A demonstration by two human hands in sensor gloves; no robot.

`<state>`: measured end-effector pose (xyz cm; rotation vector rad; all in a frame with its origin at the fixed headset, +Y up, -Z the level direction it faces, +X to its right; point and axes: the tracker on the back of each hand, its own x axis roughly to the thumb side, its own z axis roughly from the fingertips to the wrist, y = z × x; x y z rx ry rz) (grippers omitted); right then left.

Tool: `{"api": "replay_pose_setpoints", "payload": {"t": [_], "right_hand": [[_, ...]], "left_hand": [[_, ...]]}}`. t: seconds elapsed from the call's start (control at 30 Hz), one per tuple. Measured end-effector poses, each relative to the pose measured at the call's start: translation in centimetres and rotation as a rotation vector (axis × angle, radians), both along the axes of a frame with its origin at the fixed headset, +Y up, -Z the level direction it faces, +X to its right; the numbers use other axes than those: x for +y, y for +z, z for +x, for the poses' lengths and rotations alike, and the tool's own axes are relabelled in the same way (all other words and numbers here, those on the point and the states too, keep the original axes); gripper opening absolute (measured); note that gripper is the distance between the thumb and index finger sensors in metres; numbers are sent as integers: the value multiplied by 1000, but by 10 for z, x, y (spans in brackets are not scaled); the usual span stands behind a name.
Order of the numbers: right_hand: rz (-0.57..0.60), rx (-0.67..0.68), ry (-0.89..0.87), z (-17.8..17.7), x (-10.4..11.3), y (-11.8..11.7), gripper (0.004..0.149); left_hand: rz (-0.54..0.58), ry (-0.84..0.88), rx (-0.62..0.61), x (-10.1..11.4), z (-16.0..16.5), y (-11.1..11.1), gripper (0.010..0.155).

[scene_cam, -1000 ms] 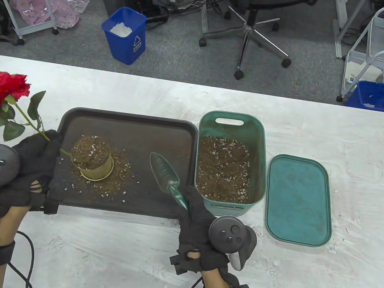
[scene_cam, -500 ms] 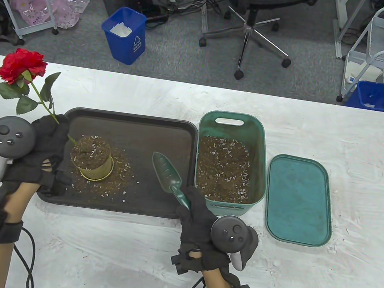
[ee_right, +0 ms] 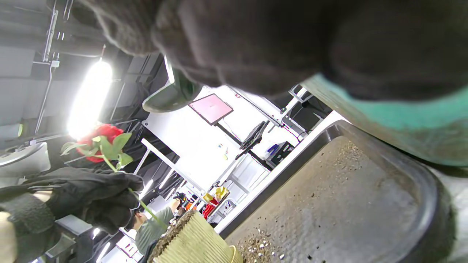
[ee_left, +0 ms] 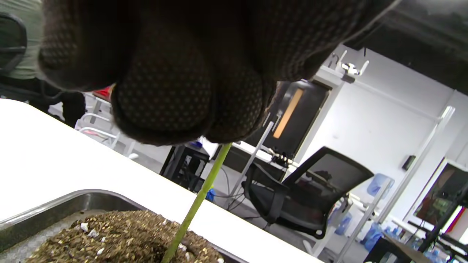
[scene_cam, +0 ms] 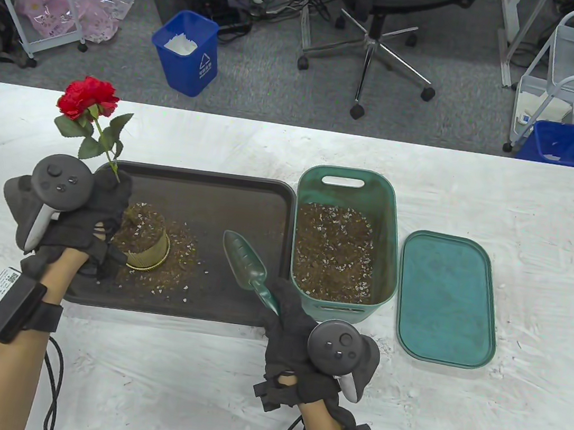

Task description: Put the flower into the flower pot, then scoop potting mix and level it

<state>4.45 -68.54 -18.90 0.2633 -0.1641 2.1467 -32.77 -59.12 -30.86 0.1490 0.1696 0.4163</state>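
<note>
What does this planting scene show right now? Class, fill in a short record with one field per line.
flower: red rose, stem end in the mix of the flower pot
left hand: pinches the rose stem above the pot
right hand: holds the green trowel over the tray
mix source: green bin, open, part full
lid: flat on the table, right of the bin
</note>
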Motion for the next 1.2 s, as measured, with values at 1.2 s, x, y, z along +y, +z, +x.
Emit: {"api": "replay_pose_setpoints", "payload": {"t": [1.2], "right_hand": [[-272, 238, 664, -199, 44, -121, 53]], "left_hand": [[-117, 205, -115, -15, -36, -20, 44]]}}
